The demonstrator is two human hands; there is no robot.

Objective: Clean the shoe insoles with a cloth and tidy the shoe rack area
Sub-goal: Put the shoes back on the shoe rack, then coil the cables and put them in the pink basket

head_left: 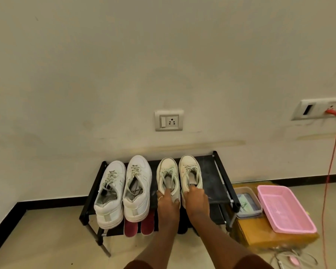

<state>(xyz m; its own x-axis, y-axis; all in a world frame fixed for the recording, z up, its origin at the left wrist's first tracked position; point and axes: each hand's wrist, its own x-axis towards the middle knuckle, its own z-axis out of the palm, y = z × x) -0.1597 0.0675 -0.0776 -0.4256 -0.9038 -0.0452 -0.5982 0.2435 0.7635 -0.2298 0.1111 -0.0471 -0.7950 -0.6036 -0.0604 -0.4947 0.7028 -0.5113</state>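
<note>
A black shoe rack (215,181) stands against the wall with two pairs of shoes on its top shelf. A white pair of sneakers (124,189) sits at the left. A cream pair sits to its right: my left hand (168,199) grips the heel of the left cream shoe (167,171), and my right hand (195,198) grips the heel of the right cream shoe (190,169). Both cream shoes rest on the shelf with toes toward the wall. Two red insoles (139,224) lie on the lower shelf under the white pair. No cloth is clearly visible.
A clear plastic box (247,202) and a pink basket (283,208) sit on a yellow-brown board (260,235) right of the rack. An orange cable (330,171) hangs from a wall socket panel. White cords lie on the floor at bottom right.
</note>
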